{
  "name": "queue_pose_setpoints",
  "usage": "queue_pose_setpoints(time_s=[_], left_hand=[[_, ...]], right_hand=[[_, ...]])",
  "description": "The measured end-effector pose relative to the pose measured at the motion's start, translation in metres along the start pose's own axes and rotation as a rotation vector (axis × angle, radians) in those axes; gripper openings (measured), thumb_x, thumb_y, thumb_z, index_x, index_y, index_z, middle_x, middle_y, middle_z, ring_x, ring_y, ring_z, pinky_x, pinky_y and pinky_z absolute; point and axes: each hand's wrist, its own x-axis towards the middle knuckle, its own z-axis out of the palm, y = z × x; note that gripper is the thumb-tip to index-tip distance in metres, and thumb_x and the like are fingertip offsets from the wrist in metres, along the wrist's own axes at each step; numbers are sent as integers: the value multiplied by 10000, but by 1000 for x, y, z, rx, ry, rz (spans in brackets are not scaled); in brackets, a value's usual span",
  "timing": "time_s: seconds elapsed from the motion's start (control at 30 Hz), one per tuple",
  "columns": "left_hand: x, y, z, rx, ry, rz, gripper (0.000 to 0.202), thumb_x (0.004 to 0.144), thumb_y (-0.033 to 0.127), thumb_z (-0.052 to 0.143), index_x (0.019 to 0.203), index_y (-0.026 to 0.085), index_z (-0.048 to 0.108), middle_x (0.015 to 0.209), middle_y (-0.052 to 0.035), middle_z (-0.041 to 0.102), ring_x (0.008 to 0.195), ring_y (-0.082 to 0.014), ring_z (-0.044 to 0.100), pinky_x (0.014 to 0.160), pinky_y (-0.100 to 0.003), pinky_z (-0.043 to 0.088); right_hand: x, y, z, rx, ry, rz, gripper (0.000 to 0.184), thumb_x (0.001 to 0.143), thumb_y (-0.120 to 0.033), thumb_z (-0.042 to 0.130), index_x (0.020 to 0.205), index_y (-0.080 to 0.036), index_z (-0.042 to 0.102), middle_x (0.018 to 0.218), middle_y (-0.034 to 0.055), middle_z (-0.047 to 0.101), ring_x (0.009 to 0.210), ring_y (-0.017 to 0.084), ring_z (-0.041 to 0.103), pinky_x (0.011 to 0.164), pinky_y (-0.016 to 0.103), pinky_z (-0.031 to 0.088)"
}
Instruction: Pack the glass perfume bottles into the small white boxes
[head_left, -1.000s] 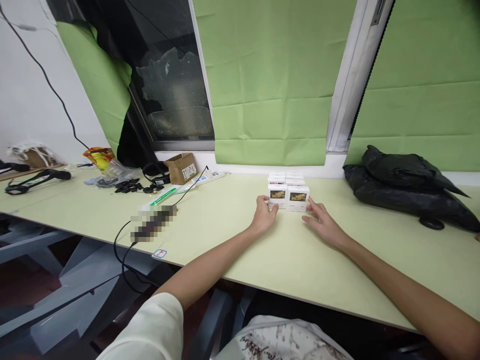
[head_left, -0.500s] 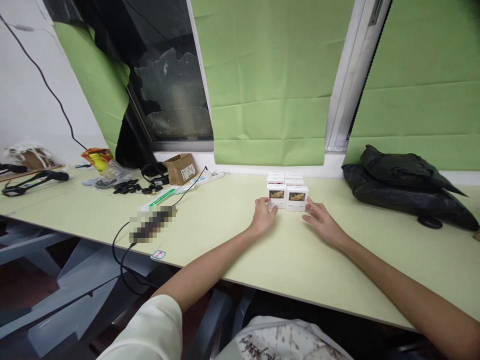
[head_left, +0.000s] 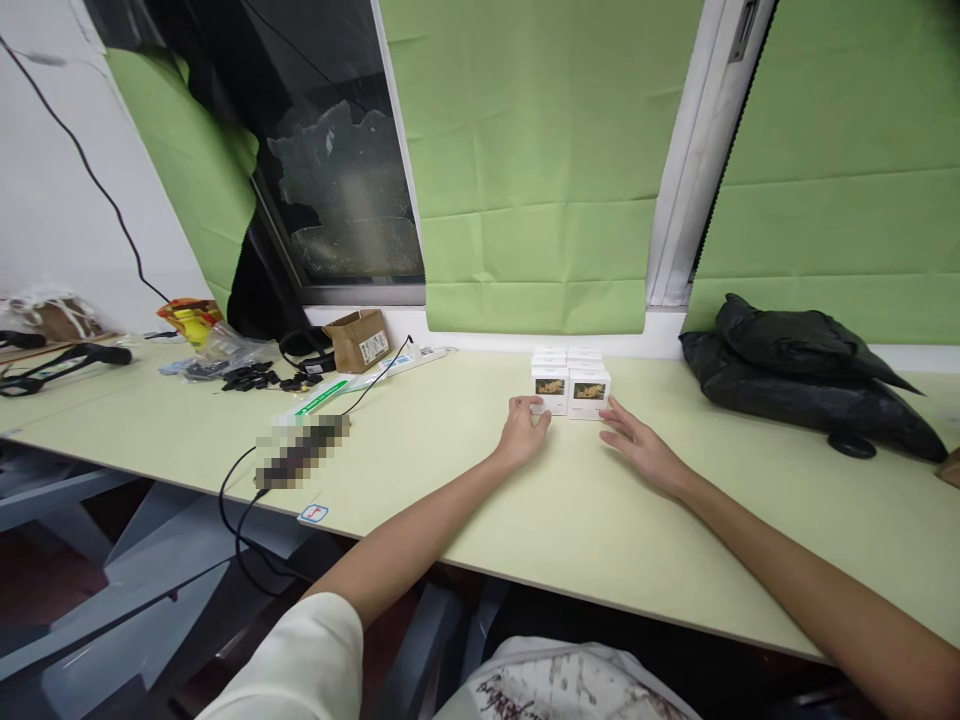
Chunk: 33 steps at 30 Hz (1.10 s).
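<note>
Two small white boxes with pictures on their fronts stand side by side: the left box (head_left: 550, 390) and the right box (head_left: 589, 396). Directly behind them, more white boxes (head_left: 584, 356) show only their upper parts. My left hand (head_left: 521, 430) is at the lower left of the left box, fingertips touching its side and thumb in front, apart from the fingers. My right hand (head_left: 637, 447) has its fingertips against the right box's right side, with fingers spread and thumb low. Neither hand is wrapped around a box.
Black plastic bags (head_left: 810, 385) lie on the pale table (head_left: 585, 530) at the right. Toward the left are a cardboard box (head_left: 358, 342), a power strip (head_left: 420, 355), small black parts (head_left: 251, 377) and a blurred item with cables (head_left: 300, 455). Green blinds (head_left: 532, 170) hang behind.
The front boxes have shifted slightly back against the boxes behind, closing the narrow gap where red showed. My hands stay at their sides. The whole view has shifted slightly.
</note>
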Motion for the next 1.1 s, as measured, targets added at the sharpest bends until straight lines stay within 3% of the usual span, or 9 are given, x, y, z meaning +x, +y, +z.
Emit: queue_pose_setpoints(time_s=[0.27,0.5,0.77,0.93,1.1], left_hand=[[8,-6,-1,38,-15,39,333,993,405,597,1256,214,669,1466,-139,485,1235,-261,634,1094,-403,496],[11,-10,-2,117,-45,57,417,1001,461,574,1325,227,693,1488,-146,461,1378,-285,537,1181,-423,426],[6,0,-6,222,-85,35,480,1002,481,568,1414,249,659,1483,-140,471,1461,-305,451,1262,-432,326],[5,3,-6,249,-90,27,482,1006,466,562,1428,249,647,1497,-138,461,1466,-305,441,1266,-430,317],[4,5,-6,263,-83,40,460,1004,456,572,1412,259,656,1482,-133,482,1462,-305,443,1258,-432,320]], right_hand=[[4,0,-1,-43,-29,-10,855,976,-573,622,1693,-387,194,1687,62,412,1551,286,402,1269,520,344],[7,4,-1,-125,-63,-48,716,980,-577,609,1630,-387,378,1724,22,337,1543,315,412,1257,510,381],[7,9,1,-204,-72,-98,731,975,-625,603,1634,-406,373,1743,-22,286,1559,323,383,1303,524,311],[8,9,0,-290,-70,-133,741,979,-639,583,1641,-378,376,1734,-13,309,1604,310,284,1336,530,218],[6,3,1,-459,-90,-153,736,1011,-602,529,1664,-319,340,1745,22,275,1613,298,260,1332,522,220]])
